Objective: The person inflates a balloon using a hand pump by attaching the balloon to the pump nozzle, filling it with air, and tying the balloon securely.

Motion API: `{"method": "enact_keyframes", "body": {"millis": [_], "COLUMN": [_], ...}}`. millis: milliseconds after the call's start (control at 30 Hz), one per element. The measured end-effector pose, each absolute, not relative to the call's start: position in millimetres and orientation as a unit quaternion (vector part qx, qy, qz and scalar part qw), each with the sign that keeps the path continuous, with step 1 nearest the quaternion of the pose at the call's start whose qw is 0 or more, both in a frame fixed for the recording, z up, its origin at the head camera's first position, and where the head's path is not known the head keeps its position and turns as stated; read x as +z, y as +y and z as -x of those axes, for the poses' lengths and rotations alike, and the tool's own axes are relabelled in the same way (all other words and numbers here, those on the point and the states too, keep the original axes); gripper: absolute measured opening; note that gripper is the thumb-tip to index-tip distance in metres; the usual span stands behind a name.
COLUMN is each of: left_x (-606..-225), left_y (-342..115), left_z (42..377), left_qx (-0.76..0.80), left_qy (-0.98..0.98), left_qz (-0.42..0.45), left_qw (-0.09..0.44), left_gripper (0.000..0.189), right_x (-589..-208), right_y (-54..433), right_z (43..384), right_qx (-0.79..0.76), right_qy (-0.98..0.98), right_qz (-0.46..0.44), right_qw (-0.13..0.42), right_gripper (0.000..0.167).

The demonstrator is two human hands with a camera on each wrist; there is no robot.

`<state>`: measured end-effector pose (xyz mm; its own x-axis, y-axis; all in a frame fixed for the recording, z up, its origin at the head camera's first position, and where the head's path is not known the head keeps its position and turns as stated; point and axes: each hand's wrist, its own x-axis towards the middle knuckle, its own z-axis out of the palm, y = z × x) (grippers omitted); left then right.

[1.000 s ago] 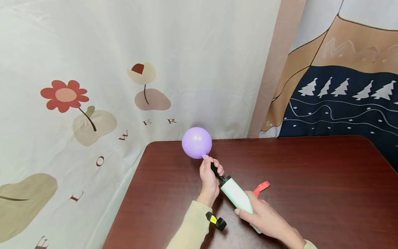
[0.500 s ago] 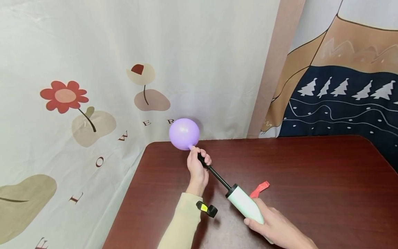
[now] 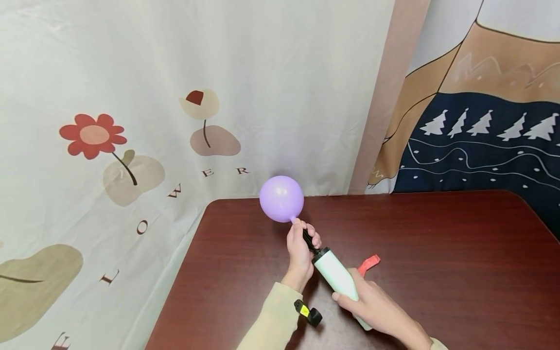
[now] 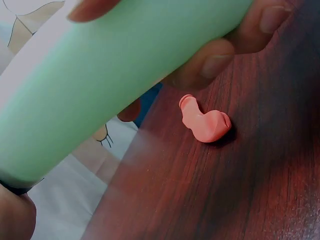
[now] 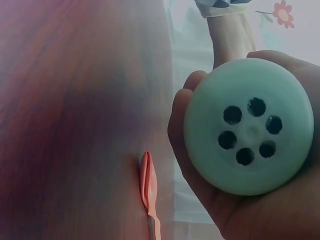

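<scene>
Fingers (image 3: 317,240) of your left hand (image 3: 301,248) curl round a black ribbed handle (image 3: 309,239), while the thumb side of that hand pinches the narrow neck (image 3: 294,220) of a round, glossy lilac balloon (image 3: 281,198). Your right hand (image 3: 374,304) grips the far end of a mint-green, smooth cylindrical hand pump (image 3: 336,274); the right wrist view shows its round end cap (image 5: 250,175) with a ring of six dark holes. The handle sits close against the pump's black collar (image 3: 321,254), so the stroke looks pushed in, or nearly so. Your fingers hide whether a nozzle sits inside the neck.

The lilac balloon stands out beyond your left hand, overlapping the far edge of the reddish-brown, wood-grained table (image 3: 437,233) in the head view. Just past your right hand, a limp coral-red balloon (image 3: 369,264) lies on the tabletop, touched by neither hand as far as you can see. Behind hangs a white printed curtain (image 3: 280,73).

As for progress, you have the lilac balloon filled to a full round; whether it is filled enough, you cannot judge from here. Its neck appears held rather than knotted, and the coral-red balloon remains uninflated, so the work seems only partly done.
</scene>
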<state>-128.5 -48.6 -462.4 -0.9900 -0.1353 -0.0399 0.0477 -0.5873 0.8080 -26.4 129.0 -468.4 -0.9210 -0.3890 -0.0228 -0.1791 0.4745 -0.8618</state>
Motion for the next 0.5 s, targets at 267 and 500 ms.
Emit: {"method": "enact_keyframes", "body": {"millis": [267, 500], "left_x": [-460.7, -446.1], "left_y": [-56.3, -82.5], "left_z": [134.4, 155.6], "left_qx": [-0.892, -0.898], "left_qy": [-0.444, -0.416], "left_qz": [-0.064, -0.071], "left_qw": [0.065, 0.121], "left_gripper": [0.039, 0.037], "right_x": [-467.2, -461.6], "right_y": [129.6, 149.8], "right_z": [22.6, 13.1], "right_qx": [-0.467, -0.415], "right_qy": [0.867, 0.892], "right_qz": [0.154, 0.152], "right_qw": [0.086, 0.093], "right_gripper": [0.046, 0.046]}}
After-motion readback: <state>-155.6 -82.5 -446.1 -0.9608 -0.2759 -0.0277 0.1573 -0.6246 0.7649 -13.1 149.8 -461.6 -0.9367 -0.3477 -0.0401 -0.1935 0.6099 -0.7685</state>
